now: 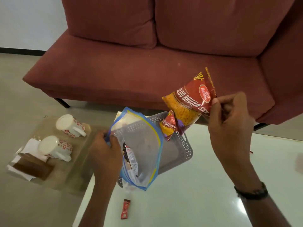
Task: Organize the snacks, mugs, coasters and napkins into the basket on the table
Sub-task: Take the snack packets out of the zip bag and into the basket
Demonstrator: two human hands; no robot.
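A strip of red and yellow aloo bhujia sev packets (pixel 188 104) is pinched at its upper edge by the right hand (pixel 229 125), fingers closed on the wrapper, and is held in the air above the far side of the grey perforated basket (pixel 180 154). The lowest packet of the strip hangs just over the basket's far rim. A clear zip bag (pixel 141 148) with a blue and yellow seal is gripped at its open mouth by the left hand (pixel 105 151), fingers curled around the edge, and is held over the near-left part of the basket. A red and white sachet (pixel 131 156) is seen inside the bag. The basket rests on the white glossy table (pixel 205 185). A small red sachet (pixel 125 208) lies on the table, near of the basket. Left of the basket, two white floral mugs (pixel 70 125) lie on their sides on a transparent tray (pixel 73 169), with white napkins (pixel 31 148) and brown coasters (pixel 32 166) beside them. A maroon sofa (pixel 131 63) stands beyond the basket.
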